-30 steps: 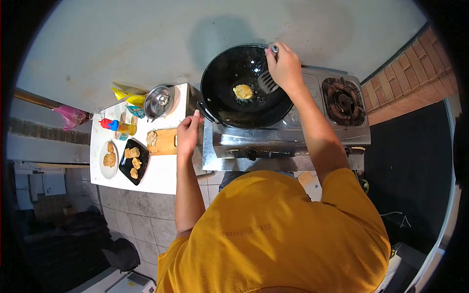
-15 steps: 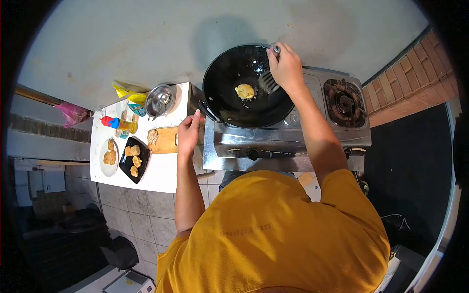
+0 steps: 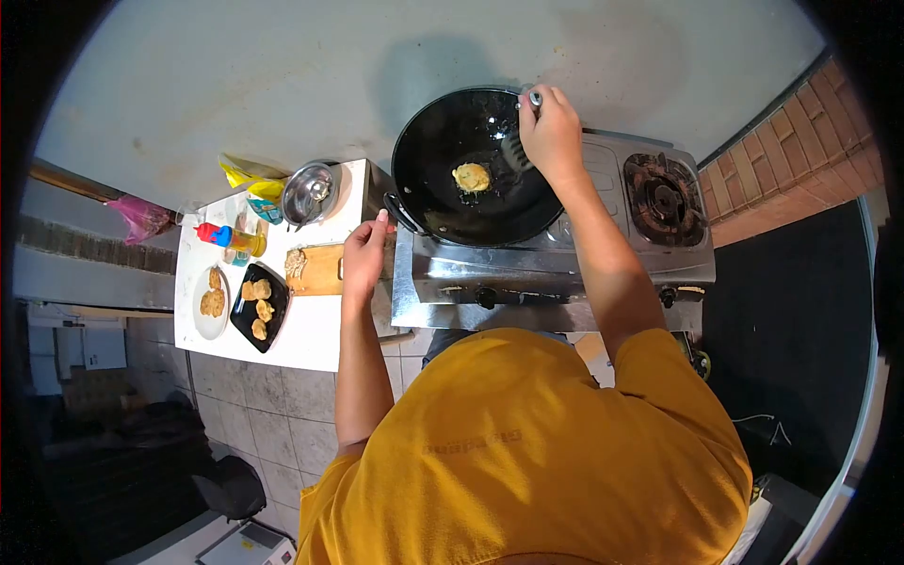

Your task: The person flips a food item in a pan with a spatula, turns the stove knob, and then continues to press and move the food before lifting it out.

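To work the pale fried piece (image 3: 471,177) well with the spatula (image 3: 514,151), best, in judgement, to lay the slotted blade low and flat against the bottom of the wok (image 3: 428,151) and come in from the right rim's side, front edge level, rather than jab at the soft-looking middle. Probably wise to go slowly, with a shiny bottom all round and plenty of room for a skid toward the left rim; in case of skidding, better to use the slope of the left wall as a stop. Also sensible to steady the wok by its left handle (image 3: 405,222) against any push, bare fingers well off the rim. Near the middle of the wok, slightly toward the near rim: the fried piece, apart from the blade to its right. Above the wok's far right rim, the right hand (image 3: 552,132), closed round the spatula's grip, thumb along the left side, grip end poking up past the fingers, forearm slanting back over the stove (image 3: 565,268). Beside the left handle, by the right edge of the white surface (image 3: 306,339), the left hand (image 3: 363,254), thumb straight toward the far wall, other fingers apparently loosely bent but largely hidden; nothing visible in their hold, contact with the handle impossible to tell. By the surface's near edge, a black dish (image 3: 278,292) of browned pieces (image 3: 265,311).
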{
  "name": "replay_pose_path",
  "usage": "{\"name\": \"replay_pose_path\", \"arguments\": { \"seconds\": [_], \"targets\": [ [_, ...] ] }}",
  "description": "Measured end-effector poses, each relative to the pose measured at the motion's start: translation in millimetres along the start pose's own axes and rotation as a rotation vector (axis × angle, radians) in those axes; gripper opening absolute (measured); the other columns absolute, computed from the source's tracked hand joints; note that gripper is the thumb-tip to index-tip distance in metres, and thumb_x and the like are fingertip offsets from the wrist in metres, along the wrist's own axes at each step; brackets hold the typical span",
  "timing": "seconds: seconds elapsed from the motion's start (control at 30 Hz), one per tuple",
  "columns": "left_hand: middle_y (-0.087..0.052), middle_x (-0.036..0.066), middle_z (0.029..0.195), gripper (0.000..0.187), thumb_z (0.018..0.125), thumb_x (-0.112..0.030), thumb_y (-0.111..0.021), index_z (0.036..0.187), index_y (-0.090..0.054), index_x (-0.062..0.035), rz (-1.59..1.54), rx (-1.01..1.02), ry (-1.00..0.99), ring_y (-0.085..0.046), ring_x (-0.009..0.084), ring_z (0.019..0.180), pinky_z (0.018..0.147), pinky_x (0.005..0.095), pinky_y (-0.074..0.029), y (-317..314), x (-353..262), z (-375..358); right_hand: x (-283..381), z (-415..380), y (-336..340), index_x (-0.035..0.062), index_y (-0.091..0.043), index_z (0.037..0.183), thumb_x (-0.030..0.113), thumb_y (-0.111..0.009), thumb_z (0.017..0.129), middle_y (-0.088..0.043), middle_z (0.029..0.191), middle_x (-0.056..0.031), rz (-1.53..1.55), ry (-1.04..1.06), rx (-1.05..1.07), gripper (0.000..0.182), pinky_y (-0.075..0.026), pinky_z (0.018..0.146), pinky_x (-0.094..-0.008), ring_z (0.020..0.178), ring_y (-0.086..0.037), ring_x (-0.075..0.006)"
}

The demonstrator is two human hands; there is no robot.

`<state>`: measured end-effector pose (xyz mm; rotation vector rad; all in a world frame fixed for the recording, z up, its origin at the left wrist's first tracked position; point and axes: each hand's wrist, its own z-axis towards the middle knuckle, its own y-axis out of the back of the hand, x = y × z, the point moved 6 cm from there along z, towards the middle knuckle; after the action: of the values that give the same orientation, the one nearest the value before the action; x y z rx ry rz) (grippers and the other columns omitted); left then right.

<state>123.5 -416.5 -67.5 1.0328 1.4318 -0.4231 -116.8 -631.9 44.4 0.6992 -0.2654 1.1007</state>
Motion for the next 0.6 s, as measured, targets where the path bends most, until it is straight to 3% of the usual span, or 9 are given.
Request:
{"name": "replay_pose_path", "arguments": {
  "seconds": [0.6],
  "targets": [
    [-0.052, -0.002, 0.068, 0.043, 0.092, -0.041, -0.057, 0.082, -0.065, -0.0002, -0.004, 0.005, 0.015, -0.04, 0.0073, 0.067, 0.062, 0.0219, -0.033, 0.5, -0.1, -3.2, 4.3, -5.7, 0.3, -0.001, -0.056, 0.09, 0.01, -0.06, 0.083, -0.057, 0.083, -0.0185, -0.001, -0.031, 0.018, 0.014, -0.047, 0.066, -0.0464, 0.076, -0.057, -0.0409]
  ]
}}
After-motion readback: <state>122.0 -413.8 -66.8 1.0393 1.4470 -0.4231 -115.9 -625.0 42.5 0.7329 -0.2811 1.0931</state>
